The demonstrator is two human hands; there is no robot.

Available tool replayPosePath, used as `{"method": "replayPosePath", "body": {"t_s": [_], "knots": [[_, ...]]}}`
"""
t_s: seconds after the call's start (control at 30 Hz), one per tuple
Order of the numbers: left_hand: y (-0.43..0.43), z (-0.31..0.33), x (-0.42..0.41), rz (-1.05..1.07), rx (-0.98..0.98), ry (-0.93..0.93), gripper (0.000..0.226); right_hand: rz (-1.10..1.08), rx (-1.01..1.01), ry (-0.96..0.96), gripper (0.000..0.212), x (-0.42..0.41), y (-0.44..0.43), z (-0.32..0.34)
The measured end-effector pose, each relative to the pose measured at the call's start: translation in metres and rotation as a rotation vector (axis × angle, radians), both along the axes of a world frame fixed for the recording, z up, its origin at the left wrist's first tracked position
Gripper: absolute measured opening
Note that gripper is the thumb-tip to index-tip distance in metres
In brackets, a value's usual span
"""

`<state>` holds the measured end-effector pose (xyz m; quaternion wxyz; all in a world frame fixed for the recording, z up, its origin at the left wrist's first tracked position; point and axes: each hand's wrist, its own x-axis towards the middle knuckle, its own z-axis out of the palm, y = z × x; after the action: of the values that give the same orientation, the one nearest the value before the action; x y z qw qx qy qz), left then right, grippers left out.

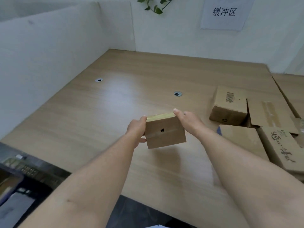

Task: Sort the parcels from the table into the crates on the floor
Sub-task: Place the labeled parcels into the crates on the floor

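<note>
Head view shows us a small cardboard parcel point(165, 130) held up above the wooden counter point(102, 112), caught between two bare hands. The left hand point(137, 130) grips the parcel's left side, thumb along the upper edge and fingers curled under the lower corner. The right hand point(187, 121) presses flat against the parcel's right side, its fingertips reaching past the far top corner. We see clear tape running across the parcel's near face, a small dark mark at its middle, and a yellowish strip along its top edge. The parcel is tilted a little, and a soft shadow lies on the counter below it. Off to the right on the counter sits a barcoded box point(229, 106), with an opened carton point(271, 112) just beside it and a printed carton point(283, 148) nearer to us. Two round cable holes point(178, 93) pierce the counter. White partitions point(49, 51) border it, and a paper sign point(225, 13) hangs on the back one. At the lower left, past the counter's edge, a dark crate point(14, 186) is partly visible on the floor.
</note>
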<state>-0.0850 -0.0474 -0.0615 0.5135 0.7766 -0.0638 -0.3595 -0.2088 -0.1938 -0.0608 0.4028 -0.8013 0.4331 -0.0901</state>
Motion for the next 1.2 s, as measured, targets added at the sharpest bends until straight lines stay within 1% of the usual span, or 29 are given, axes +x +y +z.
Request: {"method": "replayPosePath", "body": {"t_s": [0.1, 0.2, 0.23, 0.33, 0.43, 0.47, 0.5, 0.57, 0.63, 0.73, 0.83, 0.93, 1.07, 1.13, 1.2], "knots": [[0.043, -0.014, 0.016, 0.112, 0.007, 0.010, 0.034, 0.002, -0.005, 0.014, 0.047, 0.029, 0.043, -0.008], [0.087, -0.031, 0.025, 0.240, -0.024, 0.043, 0.017, 0.012, 0.012, 0.021, 0.039, 0.052, 0.085, -0.022], [0.101, -0.036, 0.028, 0.277, -0.034, 0.053, 0.017, 0.016, 0.032, 0.012, 0.038, 0.059, 0.098, -0.027], [0.144, -0.045, 0.036, 0.340, -0.057, 0.058, 0.028, 0.044, 0.100, -0.038, 0.029, 0.077, 0.137, -0.039], [0.184, -0.049, 0.050, 0.343, -0.050, 0.000, 0.051, 0.097, 0.139, -0.092, 0.016, 0.095, 0.170, -0.043], [0.197, -0.049, 0.054, 0.337, -0.042, -0.023, 0.059, 0.122, 0.151, -0.105, 0.015, 0.101, 0.180, -0.043], [0.210, -0.049, 0.058, 0.331, -0.034, -0.041, 0.065, 0.152, 0.164, -0.114, 0.020, 0.108, 0.191, -0.042], [0.234, -0.048, 0.066, 0.326, -0.024, -0.062, 0.077, 0.215, 0.187, -0.113, 0.038, 0.121, 0.210, -0.040], [0.258, -0.047, 0.073, 0.323, -0.020, -0.064, 0.086, 0.289, 0.193, -0.099, 0.051, 0.134, 0.229, -0.039], [0.295, -0.045, 0.082, 0.315, -0.028, -0.063, 0.096, 0.372, 0.209, -0.066, 0.063, 0.154, 0.259, -0.039], [0.331, -0.045, 0.091, 0.302, -0.002, -0.077, 0.098, 0.446, 0.223, -0.044, 0.070, 0.173, 0.290, -0.042], [0.367, -0.045, 0.100, 0.299, 0.034, -0.118, 0.091, 0.539, 0.239, -0.020, 0.074, 0.192, 0.323, -0.043], [0.415, -0.049, 0.111, 0.389, 0.041, -0.168, 0.069, 0.677, 0.279, 0.001, 0.070, 0.214, 0.369, -0.039], [0.435, -0.054, 0.114, 0.458, 0.014, -0.153, 0.056, 0.712, 0.307, -0.019, 0.063, 0.222, 0.388, -0.039], [0.450, -0.062, 0.115, 0.534, 0.004, -0.145, 0.041, 0.734, 0.325, -0.023, 0.051, 0.233, 0.403, -0.040]]}}
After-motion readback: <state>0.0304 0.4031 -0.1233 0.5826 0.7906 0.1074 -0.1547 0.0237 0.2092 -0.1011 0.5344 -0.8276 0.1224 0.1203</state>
